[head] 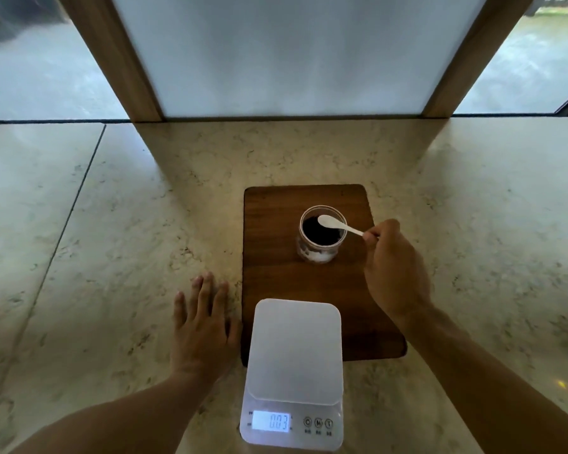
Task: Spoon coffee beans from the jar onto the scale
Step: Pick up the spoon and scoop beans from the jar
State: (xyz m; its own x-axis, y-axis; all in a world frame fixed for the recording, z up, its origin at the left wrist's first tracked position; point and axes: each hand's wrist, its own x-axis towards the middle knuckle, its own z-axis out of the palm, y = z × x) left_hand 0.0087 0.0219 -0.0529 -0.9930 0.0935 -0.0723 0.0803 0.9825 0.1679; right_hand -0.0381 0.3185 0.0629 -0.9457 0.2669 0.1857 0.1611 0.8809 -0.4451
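Note:
An open clear jar (320, 235) of dark coffee beans stands on a dark wooden board (276, 231). My right hand (395, 270) pinches the handle of a small white spoon (336, 224), whose bowl hovers over the jar's mouth. The spoon bowl looks empty. A white digital scale (295, 352) sits nearer to me, overlapping the board's front edge, its platform bare and its lit display reading 003. My left hand (202, 326) lies flat on the counter just left of the scale, fingers spread, holding nothing.
The pale marble counter (112, 257) stretches wide on both sides. Behind it rise a frosted panel (292, 54) and two wooden frame posts, with windows to the left and right.

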